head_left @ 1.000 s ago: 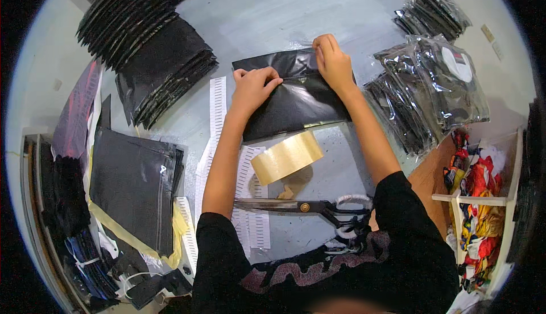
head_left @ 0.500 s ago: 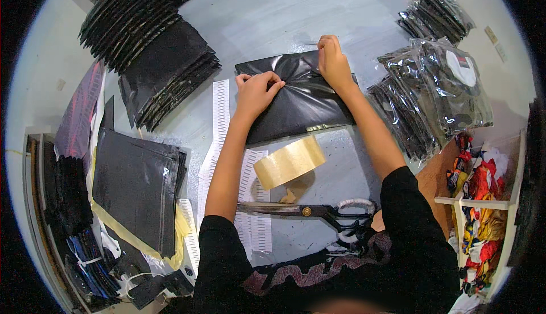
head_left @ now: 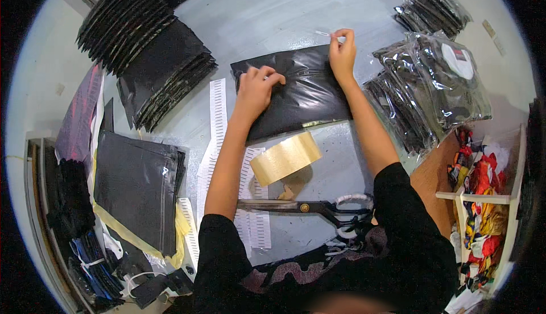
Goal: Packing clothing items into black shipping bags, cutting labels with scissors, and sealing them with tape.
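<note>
A black plastic packing bag (head_left: 301, 100), puffed and creased, lies flat in the middle of the table. My left hand (head_left: 257, 89) is over its left part, fingers bent and apart, gripping nothing that I can see. Past the bag's upper right corner, my right hand (head_left: 343, 55) pinches a small white label strip (head_left: 322, 33) between thumb and fingertips. Below the bag a wide roll of tan tape (head_left: 286, 158) stands on its edge. Large black-handled scissors (head_left: 305, 207) lie closer to me. White label sheets (head_left: 218, 109) run under and beside my left forearm.
Stacks of black bags (head_left: 165, 69) fill the far left. More black bags (head_left: 136, 189) lie at the near left. Clear-wrapped dark garments (head_left: 449, 81) are piled at the right. A divided wooden shelf (head_left: 480, 198) holds colourful thread bundles at the lower right.
My left fingers have let go of the bunched bag, and its creases have eased. The right hand has moved up and to the right with the label strip.
</note>
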`<state>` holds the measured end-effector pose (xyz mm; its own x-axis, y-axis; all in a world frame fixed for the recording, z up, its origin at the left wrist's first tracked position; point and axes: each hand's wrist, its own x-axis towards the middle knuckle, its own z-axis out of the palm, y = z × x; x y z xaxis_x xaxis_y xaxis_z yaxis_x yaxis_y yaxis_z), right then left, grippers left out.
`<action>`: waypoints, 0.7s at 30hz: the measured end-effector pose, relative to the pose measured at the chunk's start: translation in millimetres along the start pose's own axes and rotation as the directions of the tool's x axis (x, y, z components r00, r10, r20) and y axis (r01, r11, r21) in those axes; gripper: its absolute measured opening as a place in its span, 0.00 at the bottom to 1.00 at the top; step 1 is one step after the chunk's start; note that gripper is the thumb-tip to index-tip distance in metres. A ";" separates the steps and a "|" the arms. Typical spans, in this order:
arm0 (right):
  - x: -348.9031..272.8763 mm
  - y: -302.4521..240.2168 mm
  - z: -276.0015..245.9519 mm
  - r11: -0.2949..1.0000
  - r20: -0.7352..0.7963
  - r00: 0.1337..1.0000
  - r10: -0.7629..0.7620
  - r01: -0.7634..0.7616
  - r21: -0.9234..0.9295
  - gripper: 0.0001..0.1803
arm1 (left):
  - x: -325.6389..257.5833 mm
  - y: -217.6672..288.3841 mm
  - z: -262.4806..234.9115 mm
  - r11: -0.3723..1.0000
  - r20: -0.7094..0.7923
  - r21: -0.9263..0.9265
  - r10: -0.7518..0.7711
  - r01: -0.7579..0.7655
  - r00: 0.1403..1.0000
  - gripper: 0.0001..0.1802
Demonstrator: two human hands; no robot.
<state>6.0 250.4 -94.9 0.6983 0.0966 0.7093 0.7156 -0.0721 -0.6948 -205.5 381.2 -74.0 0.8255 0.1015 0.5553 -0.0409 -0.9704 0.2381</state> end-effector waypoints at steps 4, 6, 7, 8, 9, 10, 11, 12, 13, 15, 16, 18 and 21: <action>2.9 -29.1 -1.9 0.801 0.152 0.890 0.431 -0.454 0.389 0.07 | -3.4 -2.7 0.3 0.995 0.094 -0.096 -0.026 0.035 0.995 0.12; 0.6 -42.9 -4.6 0.612 0.327 0.781 0.532 -0.622 0.489 0.08 | -3.8 -6.5 -1.0 0.983 0.118 -0.142 -0.097 0.113 0.988 0.11; -4.3 -49.9 -4.9 0.551 0.514 0.672 0.533 -0.737 0.392 0.08 | -5.6 -9.0 -0.9 0.964 0.146 -0.186 -0.165 0.191 0.975 0.10; -10.0 -57.3 -4.9 0.493 0.675 0.529 0.514 -0.827 0.272 0.09 | -8.1 -10.3 -0.4 0.965 0.147 -0.182 -0.165 0.191 0.975 0.10; -16.1 -64.9 -5.6 0.550 0.717 0.489 0.498 -0.817 0.175 0.09 | -11.1 -11.1 0.2 0.952 0.144 -0.192 -0.213 0.239 0.966 0.09; -21.0 -65.7 -7.6 0.624 0.740 0.502 0.448 -0.769 0.143 0.09 | -8.9 -10.8 2.4 0.939 0.138 -0.208 -0.250 0.274 0.958 0.10; -24.9 -64.9 -9.2 0.655 0.746 0.513 0.424 -0.743 0.138 0.08 | -7.2 -10.2 4.7 0.942 0.135 -0.208 -0.240 0.264 0.961 0.10; -26.4 -64.4 -9.8 0.686 0.753 0.524 0.399 -0.715 0.134 0.08 | -6.0 -9.5 7.0 0.929 0.114 -0.239 -0.261 0.281 0.959 0.12; -27.7 -63.9 -10.3 0.685 0.750 0.526 0.402 -0.716 0.136 0.08 | -6.6 -7.3 7.4 0.914 0.100 -0.271 -0.287 0.303 0.953 0.14; -29.4 -62.5 -10.1 0.722 0.740 0.538 0.403 -0.684 0.104 0.08 | -6.5 -7.0 6.6 0.905 0.125 -0.269 -0.306 0.329 0.944 0.15; -30.8 -61.4 -9.2 0.723 0.739 0.540 0.403 -0.683 0.105 0.08 | -6.0 -7.1 6.0 0.895 0.143 -0.266 -0.331 0.358 0.933 0.16; -34.2 -59.1 -7.5 0.771 0.706 0.566 0.426 -0.636 0.044 0.08 | -5.2 -6.5 6.3 0.894 0.143 -0.269 -0.331 0.359 0.933 0.17; -36.3 -63.4 -3.4 0.776 0.699 0.572 0.428 -0.629 0.039 0.08 | -9.6 -15.2 7.8 0.893 0.130 -0.272 -0.335 0.359 0.933 0.17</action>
<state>-64.6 248.2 -76.2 0.6950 0.7186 0.0249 0.1157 -0.0775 -0.9902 -208.5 393.4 -89.1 0.8573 0.3912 0.3347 0.1063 -0.7706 0.6284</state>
